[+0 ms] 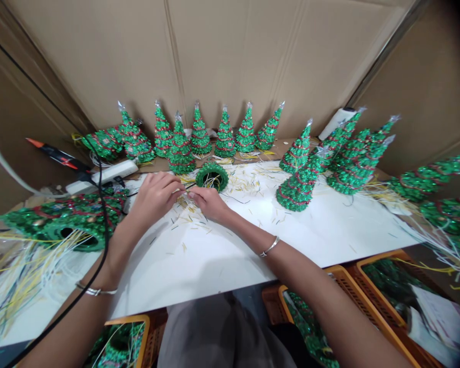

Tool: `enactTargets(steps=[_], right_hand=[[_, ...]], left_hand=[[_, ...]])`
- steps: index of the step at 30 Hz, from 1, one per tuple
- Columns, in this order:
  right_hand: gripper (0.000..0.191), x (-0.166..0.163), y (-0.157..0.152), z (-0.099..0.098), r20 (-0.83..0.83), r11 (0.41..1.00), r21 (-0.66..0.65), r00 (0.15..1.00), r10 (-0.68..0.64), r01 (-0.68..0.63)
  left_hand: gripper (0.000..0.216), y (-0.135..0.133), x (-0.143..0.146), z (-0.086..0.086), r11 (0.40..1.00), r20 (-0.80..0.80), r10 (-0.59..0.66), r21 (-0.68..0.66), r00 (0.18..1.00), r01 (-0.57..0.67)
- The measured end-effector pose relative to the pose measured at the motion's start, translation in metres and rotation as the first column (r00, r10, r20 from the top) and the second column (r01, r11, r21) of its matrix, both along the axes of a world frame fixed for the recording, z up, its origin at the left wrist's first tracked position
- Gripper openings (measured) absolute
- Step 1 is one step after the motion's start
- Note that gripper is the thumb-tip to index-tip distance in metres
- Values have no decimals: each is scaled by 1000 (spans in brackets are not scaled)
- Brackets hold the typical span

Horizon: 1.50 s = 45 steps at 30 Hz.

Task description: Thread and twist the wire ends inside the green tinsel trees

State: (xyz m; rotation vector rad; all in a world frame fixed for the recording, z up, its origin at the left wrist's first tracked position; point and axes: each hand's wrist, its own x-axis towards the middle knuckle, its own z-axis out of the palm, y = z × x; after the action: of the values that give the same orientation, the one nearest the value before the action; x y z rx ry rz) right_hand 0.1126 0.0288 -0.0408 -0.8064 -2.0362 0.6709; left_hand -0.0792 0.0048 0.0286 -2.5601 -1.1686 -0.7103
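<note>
My left hand (158, 194) and my right hand (210, 203) meet over the white work surface (230, 255), fingertips nearly touching. Each has thumb and finger pinched on thin wire, whose exact ends are too small to make out. Just behind them a small green tinsel Christmas tree (219, 169) lies on its side, its hollow base facing me with thin wires coming out. Short yellow, white and dark wire clippings (249, 179) are scattered around my hands.
Several star-topped trees (225, 138) line the cardboard wall, more (297, 186) stand right. A larger tree (42, 220) trailing long wires (53, 266) lies left. A black-and-orange tool (59, 157), a white power strip (103, 176) and a black cable (106, 225) are left. Orange baskets (362, 301) sit below.
</note>
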Motion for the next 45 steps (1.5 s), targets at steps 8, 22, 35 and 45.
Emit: enactTargets(steps=[8,22,35,45], right_hand=[[23,0,1,2,-8,1000,5,1000,10,-10],[28,0,2,-2,-108,982,-187,993,-46,25],[28,-1,1,-1,-152,971,-238,988,-9,-28],[28,0,0,0,-202,964,-256,979,15,-67]], left_hand=[[18,3,-4,0,996,122,1,-93,993,11],[27,11,-26,5,986,446,165,-79,880,-145],[41,16,8,-19,848,681,323,-516,657,118],[47,22,6,-26,783,742,391,-579,545,227]])
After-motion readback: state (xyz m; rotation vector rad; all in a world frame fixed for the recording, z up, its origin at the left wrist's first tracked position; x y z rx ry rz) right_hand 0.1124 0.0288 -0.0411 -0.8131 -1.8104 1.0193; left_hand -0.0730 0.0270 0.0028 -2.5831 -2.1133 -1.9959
